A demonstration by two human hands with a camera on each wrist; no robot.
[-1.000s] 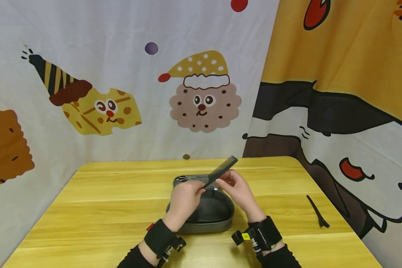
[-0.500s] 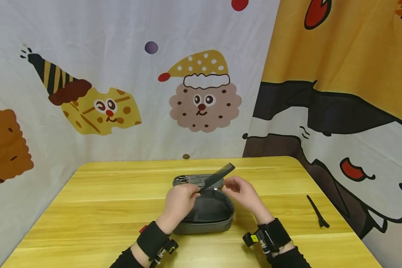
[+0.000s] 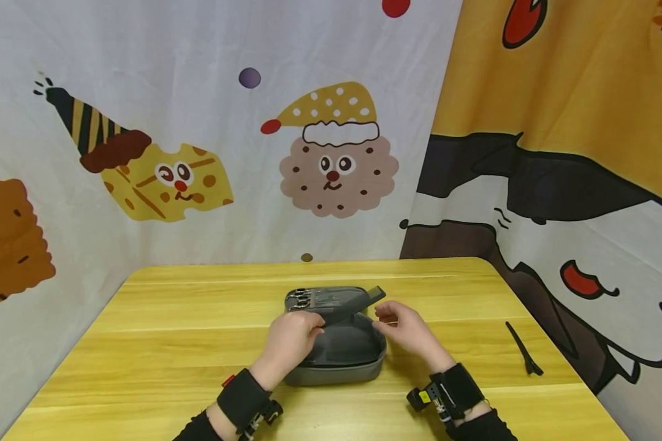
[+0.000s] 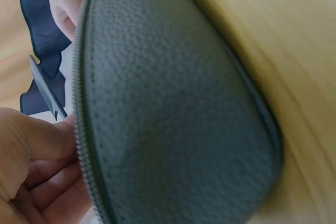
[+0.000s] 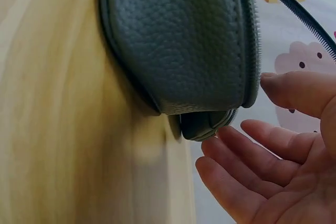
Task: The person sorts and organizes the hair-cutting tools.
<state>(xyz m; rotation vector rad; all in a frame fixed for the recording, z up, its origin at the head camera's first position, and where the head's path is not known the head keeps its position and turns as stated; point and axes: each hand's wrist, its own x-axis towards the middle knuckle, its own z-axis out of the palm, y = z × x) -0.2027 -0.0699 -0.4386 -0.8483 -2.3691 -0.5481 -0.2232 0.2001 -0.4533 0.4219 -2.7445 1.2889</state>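
Note:
A dark comb slants over the grey zippered case, which lies unfolded on the table. My left hand pinches the comb's near end between thumb and fingers, above the case's left side. The comb's far end points right and slightly up, with its teeth showing in the right wrist view. Beside the case's right rim, my right hand holds nothing, its fingers relaxed and spread in the right wrist view. In the case's far half lie scissors and other slim tools, partly covered by the comb.
A black hair clip lies on the wooden table to the right. Behind the table hangs a cloth backdrop printed with cartoon figures. The case's near half has a raised wall with a zip.
The right hand has let go of the comb and moved right and down. My left hand has lowered the comb toward the case, moving slightly left, and the comb lies flatter.

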